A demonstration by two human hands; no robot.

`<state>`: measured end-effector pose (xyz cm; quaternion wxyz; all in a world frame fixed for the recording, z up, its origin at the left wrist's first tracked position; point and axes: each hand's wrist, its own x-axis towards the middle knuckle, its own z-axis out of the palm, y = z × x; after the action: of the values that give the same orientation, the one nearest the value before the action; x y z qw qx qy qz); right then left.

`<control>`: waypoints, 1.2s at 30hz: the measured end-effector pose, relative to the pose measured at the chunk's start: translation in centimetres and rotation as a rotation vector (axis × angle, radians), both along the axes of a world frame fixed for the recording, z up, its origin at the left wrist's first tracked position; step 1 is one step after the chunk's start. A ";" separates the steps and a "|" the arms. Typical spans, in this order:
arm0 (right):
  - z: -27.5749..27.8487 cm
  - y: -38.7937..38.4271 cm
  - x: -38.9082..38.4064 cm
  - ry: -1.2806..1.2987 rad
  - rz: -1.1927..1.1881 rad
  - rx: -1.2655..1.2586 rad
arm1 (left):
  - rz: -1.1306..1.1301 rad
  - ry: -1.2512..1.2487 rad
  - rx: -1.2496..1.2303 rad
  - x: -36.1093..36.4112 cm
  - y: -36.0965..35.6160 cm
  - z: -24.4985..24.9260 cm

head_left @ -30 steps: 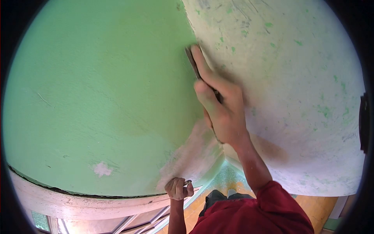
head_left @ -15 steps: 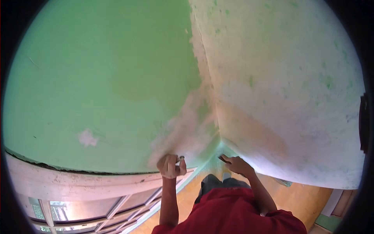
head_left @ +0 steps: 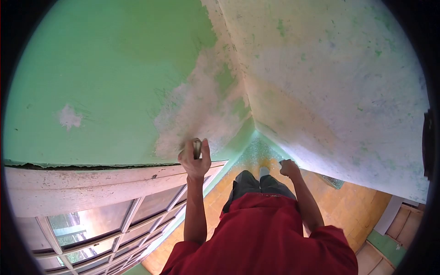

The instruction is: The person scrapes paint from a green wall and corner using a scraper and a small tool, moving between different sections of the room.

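Observation:
My left hand [head_left: 194, 162] is closed around a pale, curled piece that looks like folded sandpaper [head_left: 197, 148]. It is at the lower edge of a bare, whitish patch [head_left: 192, 110] on the green wall [head_left: 119, 91], just above the window frame. Lower and to the right, my right hand [head_left: 290, 169] is held in a fist in front of my body, away from the wall. A small dark edge of a flat piece [head_left: 281, 162] pokes out of it; the rest is hidden by the fingers.
A whitish wall [head_left: 330, 91] with green flecks meets the green wall at a corner. Below left runs a pale window frame [head_left: 91, 190] with glass panes, under a dark crack [head_left: 82, 167]. White specks lie on the orange floor [head_left: 339, 201] near the corner.
My view has tilted downward, so walls and hands appear higher. The left hand stays low on the whitish patch. The right hand's flat brown piece, plainer before, is now mostly covered.

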<state>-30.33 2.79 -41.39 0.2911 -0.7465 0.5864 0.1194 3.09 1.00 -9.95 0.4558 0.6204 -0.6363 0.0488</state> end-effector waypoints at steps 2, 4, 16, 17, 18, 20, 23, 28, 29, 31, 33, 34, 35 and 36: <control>3.3 -1.1 1.8 -0.230 -0.058 0.280 | -0.024 -0.001 0.110 0.6 0.9 -0.5; 7.8 -1.0 3.9 -0.596 -0.171 0.477 | -0.052 0.012 0.224 1.2 1.9 -1.2; -13.1 7.1 0.8 -0.162 -0.525 0.520 | -0.128 0.033 1.227 6.8 6.7 -7.5; -9.7 7.4 0.5 -0.159 -0.703 0.634 | -0.127 0.026 1.232 6.8 6.9 -7.1; -7.9 8.1 0.5 -0.154 -0.711 0.628 | -0.139 0.064 1.178 6.8 7.1 -6.6; -6.1 10.9 0.5 -0.375 -0.953 0.393 | -0.167 0.068 1.191 7.6 7.2 -6.7; -7.2 14.0 0.2 -0.274 -1.042 0.413 | -0.233 0.065 1.175 8.7 7.8 -7.4; -8.3 13.9 3.1 -0.192 -0.945 0.402 | -0.344 0.028 1.177 9.7 7.9 -8.6; -8.1 12.4 4.9 -0.285 -0.973 0.427 | -0.373 0.012 1.149 10.1 7.8 -8.8; -4.5 9.5 8.8 -0.655 -0.891 0.273 | -0.414 -0.010 1.125 10.4 7.5 -8.9; 4.0 5.6 13.7 -0.982 -1.066 0.426 | -0.441 -0.018 1.182 10.5 7.2 -8.4; 8.0 3.9 15.9 -1.038 -1.004 0.393 | -0.445 -0.023 1.180 10.5 7.3 -8.3; 11.5 2.3 17.8 -1.093 -0.941 0.359 | -0.447 -0.019 1.145 10.5 7.4 -8.2; 14.6 1.2 19.5 -1.159 -0.894 0.277 | -0.450 -0.017 1.111 10.5 7.5 -8.0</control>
<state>-10.85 3.98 -26.82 0.6659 -0.3363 0.5661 -0.3507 13.55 8.45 -17.99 0.0573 0.6154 -0.6861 -0.3838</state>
